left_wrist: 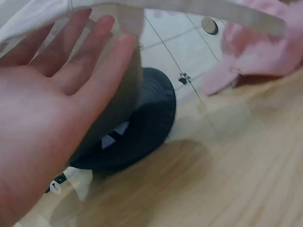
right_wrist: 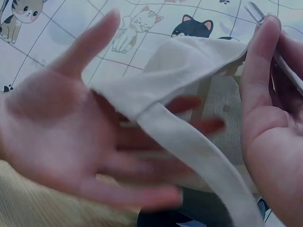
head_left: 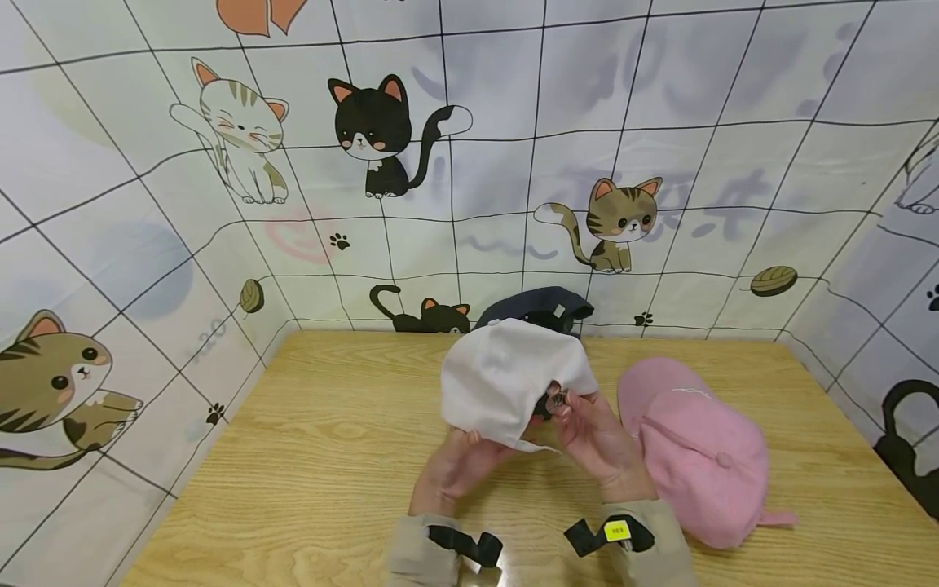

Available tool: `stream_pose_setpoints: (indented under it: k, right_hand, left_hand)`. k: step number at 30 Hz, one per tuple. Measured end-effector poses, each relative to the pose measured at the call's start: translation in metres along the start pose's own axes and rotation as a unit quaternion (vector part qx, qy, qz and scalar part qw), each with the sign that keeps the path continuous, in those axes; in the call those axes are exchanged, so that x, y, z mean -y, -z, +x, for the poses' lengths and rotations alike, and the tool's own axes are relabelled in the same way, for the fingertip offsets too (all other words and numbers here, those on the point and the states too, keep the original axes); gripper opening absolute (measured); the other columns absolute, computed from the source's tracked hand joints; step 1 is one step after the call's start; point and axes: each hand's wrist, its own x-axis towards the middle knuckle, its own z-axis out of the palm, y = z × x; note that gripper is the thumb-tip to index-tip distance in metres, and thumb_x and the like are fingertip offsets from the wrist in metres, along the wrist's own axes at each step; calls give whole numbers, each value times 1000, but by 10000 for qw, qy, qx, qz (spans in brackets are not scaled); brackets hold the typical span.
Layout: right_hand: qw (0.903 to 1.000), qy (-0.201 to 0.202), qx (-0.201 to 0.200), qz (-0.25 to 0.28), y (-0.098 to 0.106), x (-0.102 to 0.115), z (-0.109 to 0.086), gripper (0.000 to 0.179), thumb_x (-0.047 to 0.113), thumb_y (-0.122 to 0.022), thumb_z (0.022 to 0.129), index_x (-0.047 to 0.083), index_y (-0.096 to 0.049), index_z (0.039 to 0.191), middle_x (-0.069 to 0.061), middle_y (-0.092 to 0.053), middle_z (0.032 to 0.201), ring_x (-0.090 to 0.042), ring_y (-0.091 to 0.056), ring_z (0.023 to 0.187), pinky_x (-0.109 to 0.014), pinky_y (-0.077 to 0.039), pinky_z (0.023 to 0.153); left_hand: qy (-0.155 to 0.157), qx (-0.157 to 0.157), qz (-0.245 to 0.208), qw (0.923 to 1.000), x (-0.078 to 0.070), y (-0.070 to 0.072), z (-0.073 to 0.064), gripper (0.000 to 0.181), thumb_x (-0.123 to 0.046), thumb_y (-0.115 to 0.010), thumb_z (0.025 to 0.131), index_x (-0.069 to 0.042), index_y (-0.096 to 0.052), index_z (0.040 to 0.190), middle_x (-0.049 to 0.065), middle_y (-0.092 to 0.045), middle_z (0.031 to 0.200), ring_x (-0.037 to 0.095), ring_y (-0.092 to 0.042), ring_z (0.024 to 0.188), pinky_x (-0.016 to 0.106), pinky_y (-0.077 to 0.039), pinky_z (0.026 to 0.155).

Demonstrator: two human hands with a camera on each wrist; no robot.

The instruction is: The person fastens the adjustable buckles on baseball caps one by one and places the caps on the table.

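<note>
A white baseball cap (head_left: pixel 506 375) is held up over the table, its back strap (right_wrist: pixel 203 156) hanging loose in the right wrist view. My left hand (head_left: pixel 469 469) supports it from below, fingers spread out straight at the cap's opening with the strap crossing them. Between thumb and fingertips, my right hand (head_left: pixel 597 440) pinches the small metal buckle (right_wrist: pixel 255 12) at the other side of the cap's back. The cap partly covers the left fingers in the head view.
To the right, a pink cap (head_left: pixel 704 448) lies on the wooden table (head_left: pixel 330 424). Behind the white cap, a dark navy cap (head_left: pixel 528 306) sits against the cat-patterned wall covering (head_left: pixel 499 179).
</note>
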Motion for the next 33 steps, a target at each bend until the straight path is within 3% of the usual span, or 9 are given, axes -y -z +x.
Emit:
stream_pose_setpoints:
  k: [3,7,10,12,14,17,23,27,33]
  right_hand:
    - [10000,25,80,2,-1,-1,1,24,-2,-31,95,4,-47,112,-12,-52,105,-14,-57,85,-19,-45,77]
    - [9999,44,127,1,-3,-1,2,24,0,-28,96,3,-47,112,-11,-51,104,-14,-54,86,-18,-45,77]
    - [9999,46,155,31,-4,-2,3,25,0,-27,97,3,-46,112,-11,-50,104,-14,-53,86,-18,-45,78]
    - [9998,52,183,33,-4,-2,3,25,0,-26,97,3,-46,112,-11,-50,105,-15,-52,86,-18,-44,78]
    - [9998,54,203,63,-5,-2,3,25,0,-26,97,3,-46,112,-12,-50,105,-15,-52,86,-18,-44,78]
    - [9996,67,236,125,-5,-3,3,26,1,-25,97,2,-45,113,-12,-50,106,-16,-52,86,-18,-44,78]
    - [9991,133,255,322,-4,-3,2,26,2,-24,97,2,-43,115,-14,-50,108,-16,-52,87,-18,-44,78]
    - [9984,167,286,455,-4,-2,2,25,4,-25,98,0,-43,116,-14,-50,108,-16,-53,87,-18,-43,79]
    - [9976,221,236,604,-5,-1,3,26,5,-25,98,-3,-43,115,-15,-51,109,-16,-53,86,-19,-43,78]
  left_hand:
    - [199,45,-47,9998,6,-1,1,64,-19,-64,83,-3,-29,134,14,-36,136,32,-31,125,55,-18,100]
    - [931,-100,283,9952,13,-6,2,67,-3,-63,81,4,-24,135,18,-33,137,41,-28,124,50,-18,102]
    - [1501,-264,882,9844,18,-11,5,64,1,-63,80,4,-28,134,18,-38,134,46,-31,119,42,-29,99]
    - [1713,-308,1303,9761,23,-16,9,60,2,-63,79,1,-33,132,16,-42,131,45,-33,119,39,-36,95]
    - [1774,-379,1757,9676,28,-20,13,56,-1,-64,80,-2,-38,130,12,-47,128,40,-38,118,33,-39,92]
    - [1733,-550,2081,9611,35,-23,18,50,-5,-63,81,-4,-42,127,7,-51,123,30,-47,113,30,-40,90]
    - [1525,-799,1853,9675,44,-28,25,35,0,-60,83,9,-50,115,4,-58,106,16,-55,95,34,-44,85]
    - [1342,-937,1980,9664,43,-33,28,32,3,-61,81,11,-52,110,1,-59,100,11,-56,88,29,-46,80]
    - [1307,-608,2327,9618,36,-40,32,28,0,-62,81,13,-54,104,0,-61,93,10,-58,82,27,-47,77]
